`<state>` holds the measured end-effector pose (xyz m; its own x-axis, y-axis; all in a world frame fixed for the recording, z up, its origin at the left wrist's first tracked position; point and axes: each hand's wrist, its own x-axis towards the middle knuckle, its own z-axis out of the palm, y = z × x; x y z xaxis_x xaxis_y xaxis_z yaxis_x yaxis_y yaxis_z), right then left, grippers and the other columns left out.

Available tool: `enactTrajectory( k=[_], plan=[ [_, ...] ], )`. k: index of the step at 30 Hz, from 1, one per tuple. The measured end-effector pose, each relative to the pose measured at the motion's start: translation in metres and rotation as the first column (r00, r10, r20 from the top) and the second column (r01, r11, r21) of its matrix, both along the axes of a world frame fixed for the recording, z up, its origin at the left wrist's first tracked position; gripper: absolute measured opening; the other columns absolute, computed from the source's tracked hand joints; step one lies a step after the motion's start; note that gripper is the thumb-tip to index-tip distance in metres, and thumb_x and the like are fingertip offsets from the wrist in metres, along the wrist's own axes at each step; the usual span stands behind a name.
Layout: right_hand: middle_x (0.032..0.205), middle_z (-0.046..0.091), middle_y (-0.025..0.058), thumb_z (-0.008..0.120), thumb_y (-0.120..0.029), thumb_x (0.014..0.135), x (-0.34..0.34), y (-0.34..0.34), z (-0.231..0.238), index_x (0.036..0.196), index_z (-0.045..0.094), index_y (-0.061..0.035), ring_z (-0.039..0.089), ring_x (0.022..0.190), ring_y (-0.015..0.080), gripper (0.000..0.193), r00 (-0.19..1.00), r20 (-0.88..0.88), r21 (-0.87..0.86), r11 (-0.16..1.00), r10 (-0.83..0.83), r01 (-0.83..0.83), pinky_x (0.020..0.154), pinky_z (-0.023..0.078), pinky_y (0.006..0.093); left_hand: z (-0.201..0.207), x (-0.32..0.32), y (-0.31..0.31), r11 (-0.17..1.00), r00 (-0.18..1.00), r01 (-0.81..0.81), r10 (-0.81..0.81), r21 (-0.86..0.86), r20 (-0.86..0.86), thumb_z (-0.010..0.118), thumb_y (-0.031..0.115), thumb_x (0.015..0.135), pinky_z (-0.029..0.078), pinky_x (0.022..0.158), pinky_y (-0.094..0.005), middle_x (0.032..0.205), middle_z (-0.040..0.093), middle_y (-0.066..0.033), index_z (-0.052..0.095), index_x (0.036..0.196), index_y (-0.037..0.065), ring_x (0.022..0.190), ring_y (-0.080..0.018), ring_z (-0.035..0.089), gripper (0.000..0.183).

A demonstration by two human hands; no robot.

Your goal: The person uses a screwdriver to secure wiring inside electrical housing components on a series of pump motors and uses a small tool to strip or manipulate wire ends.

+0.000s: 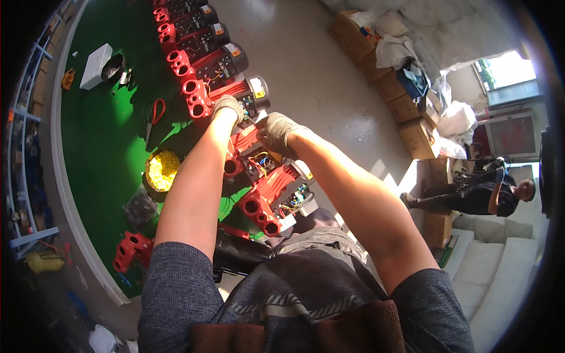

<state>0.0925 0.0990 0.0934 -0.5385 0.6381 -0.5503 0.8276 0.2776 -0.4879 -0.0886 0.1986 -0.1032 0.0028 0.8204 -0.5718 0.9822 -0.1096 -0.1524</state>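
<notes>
A row of red motor units with black end covers and exposed wiring runs along the right edge of the green table. Both my hands, in knitted work gloves, are over this row. My left hand (229, 108) reaches onto a red motor unit (199, 97), beside its open wiring board; its fingertips are hidden. Just right of it, my right hand (278, 133) is closed near the end of the row's units, and what its fingers hold is hidden. Closer to me lie another opened motor unit (259, 162) and a red unit with coloured wires (272, 191).
Left on the green table (88, 159) are red-handled scissors (154, 120), a bowl of yellow small parts (162, 170), a white box (96, 66) and a loose red casting (130, 250). Cardboard boxes (418, 136) line the floor at right, where another person (477, 191) stands.
</notes>
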Motion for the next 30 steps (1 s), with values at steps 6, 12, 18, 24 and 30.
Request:
enactTrajectory(
  k=[6,12,18,24,30],
  plan=[
    [0.108,0.074,0.0106,0.068,-0.026,0.081,0.022,-0.002,-0.043,0.106,0.075,-0.0075,0.071,0.092,0.029,0.032,0.878,-0.175,-0.232,0.885,-0.445,0.403,0.082,0.057,0.0379,-0.004,0.005,0.005,0.995,0.993,0.103,-0.103,0.001,-0.055,0.065,0.02,0.085,0.059,0.085,-0.0405,0.118,0.072,-0.0064,0.074,0.116,0.021,0.101,-0.0263,0.072,0.032],
    [0.08,0.066,0.0147,0.06,-0.009,0.089,0.02,-0.014,-0.023,0.117,0.065,-0.0039,0.064,0.054,0.0238,0.029,0.641,-0.275,-0.571,0.658,-0.717,0.491,0.044,0.054,0.037,0.014,-0.002,-0.001,0.975,0.968,0.212,-0.218,-0.06,-0.121,0.065,0.021,0.086,0.059,0.081,-0.0414,0.114,0.074,-0.0044,0.074,0.116,0.024,0.1,-0.0251,0.072,0.032],
    [0.082,0.064,0.0148,0.056,-0.011,0.094,0.026,-0.02,-0.06,0.128,0.059,-0.0065,0.066,0.058,0.025,0.034,0.558,-0.463,-0.577,0.712,-0.689,0.4,0.045,0.056,0.0381,0.072,0.021,-0.011,0.823,0.808,0.533,-0.563,-0.195,-0.171,0.07,0.017,0.082,0.059,0.08,-0.0411,0.114,0.074,-0.0035,0.075,0.113,0.024,0.102,-0.0239,0.072,0.032],
    [0.115,0.068,0.0147,0.058,-0.014,0.094,0.066,-0.07,0.021,0.134,0.057,-0.002,0.068,0.1,0.0239,0.042,0.529,-0.22,-0.741,0.493,-0.82,0.456,0.088,0.057,0.0346,0.079,0.015,-0.018,0.819,0.816,0.525,-0.562,-0.232,-0.136,0.073,0.023,0.079,0.06,0.077,-0.042,0.11,0.075,-0.0035,0.075,0.113,0.023,0.098,-0.0238,0.073,0.034],
    [0.088,0.065,0.0048,0.06,-0.019,0.096,0.172,-0.131,0.026,0.137,0.057,-0.0066,0.061,0.068,0.0139,0.043,0.434,-0.203,-0.754,0.423,-0.878,0.503,0.06,0.053,0.0289,0.066,0.008,-0.009,0.912,0.942,0.308,-0.332,-0.271,-0.048,0.073,0.023,0.079,0.059,0.073,-0.0413,0.103,0.076,-0.0046,0.077,0.107,0.024,0.091,-0.0219,0.074,0.029]
  ],
)
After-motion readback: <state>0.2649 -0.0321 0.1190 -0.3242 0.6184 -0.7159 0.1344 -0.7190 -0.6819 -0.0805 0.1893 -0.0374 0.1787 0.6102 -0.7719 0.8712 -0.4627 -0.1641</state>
